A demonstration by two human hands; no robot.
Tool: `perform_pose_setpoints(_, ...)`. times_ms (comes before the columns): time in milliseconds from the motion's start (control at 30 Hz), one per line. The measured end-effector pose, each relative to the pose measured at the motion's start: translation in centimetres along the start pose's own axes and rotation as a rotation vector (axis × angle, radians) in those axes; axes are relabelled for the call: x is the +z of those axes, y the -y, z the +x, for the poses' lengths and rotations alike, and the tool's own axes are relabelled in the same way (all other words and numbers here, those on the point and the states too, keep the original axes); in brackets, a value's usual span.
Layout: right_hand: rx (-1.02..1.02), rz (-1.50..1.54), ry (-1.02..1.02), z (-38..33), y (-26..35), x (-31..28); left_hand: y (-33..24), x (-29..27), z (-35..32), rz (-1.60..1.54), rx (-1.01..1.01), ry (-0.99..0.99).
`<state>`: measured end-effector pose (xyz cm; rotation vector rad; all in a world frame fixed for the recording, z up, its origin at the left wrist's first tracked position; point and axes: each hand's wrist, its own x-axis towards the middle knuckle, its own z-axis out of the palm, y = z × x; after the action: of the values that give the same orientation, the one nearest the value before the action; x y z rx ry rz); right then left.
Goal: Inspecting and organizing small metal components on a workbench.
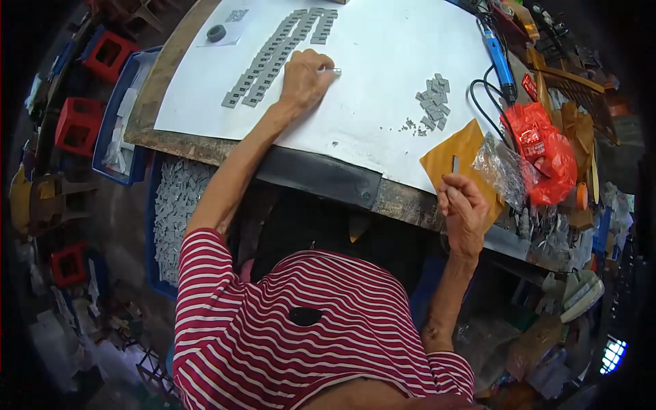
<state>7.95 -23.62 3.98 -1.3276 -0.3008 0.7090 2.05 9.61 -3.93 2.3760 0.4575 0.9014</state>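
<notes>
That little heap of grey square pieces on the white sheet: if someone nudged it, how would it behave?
The grey square pieces look small, thin and flat, so they would likely slide and scatter across the smooth white sheet rather than roll. They seem light. Being flat, one is probably fiddly to lift; the left hand pinches something similarly small at its fingertips.

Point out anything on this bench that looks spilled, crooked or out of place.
Mostly orderly: grey square pieces lie in neat rows beside the left hand. Near the right hand, a loose heap of pieces trails tiny crumbs across the white sheet.
</notes>
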Motion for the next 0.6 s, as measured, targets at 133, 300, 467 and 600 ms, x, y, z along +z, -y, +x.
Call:
perform_pose_setpoints(133,-0.016,0.004,0.000,-0.6,-0.4,-1.7,2.0,0.3,1.2,0.007,-0.082,0.029)
perform_pose_setpoints(300,-0.002,0.024,-0.008,-1.3,-0.6,-2.9,3.2,0.1,1.8,0.060,-0.092,0.015)
perform_pose_setpoints(467,-0.009,0.002,-0.017,-1.6,-0.5,-3.6,3.1,-0.3,2.0,0.201,-0.029,0.007)
perform_pose_setpoints(600,-0.017,-0.016,-0.031,-1.5,-0.3,-4.0,3.1,-0.2,2.2,0.256,0.005,0.011)
